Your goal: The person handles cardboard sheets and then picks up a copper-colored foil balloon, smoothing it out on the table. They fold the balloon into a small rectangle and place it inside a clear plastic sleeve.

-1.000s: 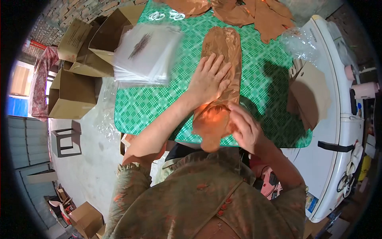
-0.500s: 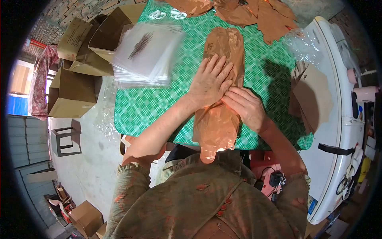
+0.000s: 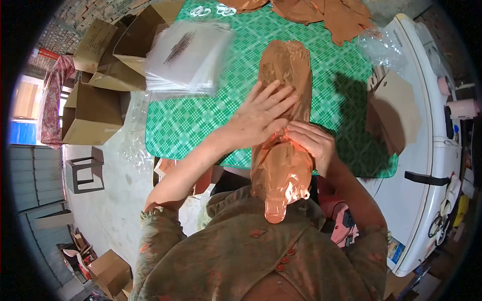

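A shiny orange-brown plastic piece (image 3: 286,62) lies lengthwise on the green checked tablecloth (image 3: 196,123), its near end hanging past the table edge against the shirt. My left hand (image 3: 263,113) rests flat on its middle, fingers spread. Beside it, my right hand (image 3: 310,140) has its fingers pressed together at the gathered middle of the plastic, with the fingertips close to my left thumb. Folds hide how much material lies under the right fingers.
A stack of clear plastic bags (image 3: 183,57) lies at the table's left. More orange-brown pieces (image 3: 346,20) and white loops (image 3: 226,10) are at the far edge. Open cardboard boxes (image 3: 95,113) stand left; a white appliance (image 3: 414,200) and crumpled clear plastic (image 3: 384,47) are at right.
Both hands have moved slightly toward the body, and the left hand has turned a little. The near end of the plastic hangs lower, its middle more bunched.
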